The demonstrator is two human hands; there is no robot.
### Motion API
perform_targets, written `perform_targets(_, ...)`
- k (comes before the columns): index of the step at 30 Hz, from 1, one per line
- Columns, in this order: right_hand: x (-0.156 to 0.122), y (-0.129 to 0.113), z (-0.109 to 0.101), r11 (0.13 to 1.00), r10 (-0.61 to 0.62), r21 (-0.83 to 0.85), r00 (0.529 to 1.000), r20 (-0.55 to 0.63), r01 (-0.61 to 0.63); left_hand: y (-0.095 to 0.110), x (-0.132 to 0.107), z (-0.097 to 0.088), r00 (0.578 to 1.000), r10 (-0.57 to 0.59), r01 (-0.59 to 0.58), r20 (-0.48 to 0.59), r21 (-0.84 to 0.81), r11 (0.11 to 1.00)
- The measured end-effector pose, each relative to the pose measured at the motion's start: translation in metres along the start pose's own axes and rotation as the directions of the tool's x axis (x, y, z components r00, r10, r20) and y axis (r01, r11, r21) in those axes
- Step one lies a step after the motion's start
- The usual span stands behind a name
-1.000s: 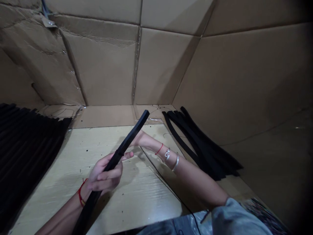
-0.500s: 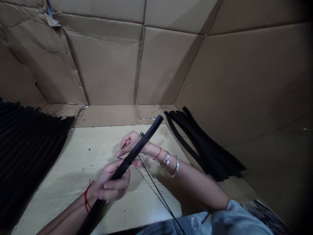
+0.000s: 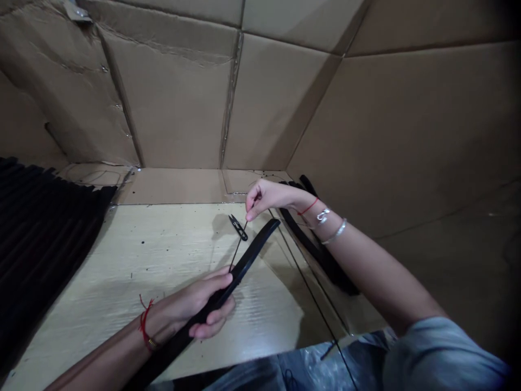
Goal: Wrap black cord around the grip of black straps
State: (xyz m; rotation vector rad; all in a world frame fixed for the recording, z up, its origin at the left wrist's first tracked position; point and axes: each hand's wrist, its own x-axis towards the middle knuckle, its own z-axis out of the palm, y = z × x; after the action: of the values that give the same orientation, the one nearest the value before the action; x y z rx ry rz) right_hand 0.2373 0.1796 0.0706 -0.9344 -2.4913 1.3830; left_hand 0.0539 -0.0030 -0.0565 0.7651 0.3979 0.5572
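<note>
My left hand (image 3: 209, 304) is closed around a long black strip (image 3: 253, 252), whose far end rises to the upper right and whose near end runs past my forearm. A black cord (image 3: 236, 251) stretches from the strip by my left thumb up to my right hand (image 3: 262, 200), which pinches it between thumb and fingers. More of the cord trails from my right hand down toward my lap. Small black thread snips (image 3: 238, 228) lie on the table just left of the strip's far end, beneath the raised right hand.
A big stack of black strips (image 3: 52, 233) fills the left side. Several more strips (image 3: 309, 244) lie at the right, partly behind my right arm. Cardboard walls (image 3: 179, 98) enclose the pale tabletop (image 3: 163, 282), and dark specks are scattered on it.
My right hand has moved up and right, away from the strip, drawing the cord taut. My left hand has shifted right and turned the strip. The snips now show fully.
</note>
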Motion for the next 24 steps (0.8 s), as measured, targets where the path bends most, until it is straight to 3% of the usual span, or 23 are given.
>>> perform_targets(2,-0.012,-0.018,0.008,1.0,-0.011,-0.025,1.0,-0.026,0.011,-0.001,0.003,0.0,0.992,0.011,0.005,-0.129,0.125,0.992)
perform_targets(5,-0.032,-0.046,0.042,1.0,-0.01,-0.018,0.989,-0.146,0.007,0.001,0.006,-0.002,0.96,0.042,0.039,-0.278,0.279,0.96)
perform_targets(9,-0.062,-0.062,0.092,0.983,0.07,0.179,0.972,-0.225,-0.03,0.008,0.007,-0.007,0.896,0.151,0.017,-0.418,0.371,0.929)
perform_targets(14,-0.094,-0.035,0.116,0.941,0.245,0.317,0.887,-0.392,-0.12,0.021,0.002,-0.008,0.84,0.31,-0.134,-0.446,0.383,0.914)
perform_targets(19,-0.109,0.002,0.136,0.855,0.379,0.499,0.823,-0.422,-0.138,0.024,0.001,-0.002,0.845,0.352,-0.204,-0.402,0.366,0.908)
perform_targets(24,-0.113,0.019,0.16,0.812,0.421,0.572,0.792,-0.442,-0.112,0.024,0.003,-0.003,0.841,0.372,-0.23,-0.393,0.364,0.903)
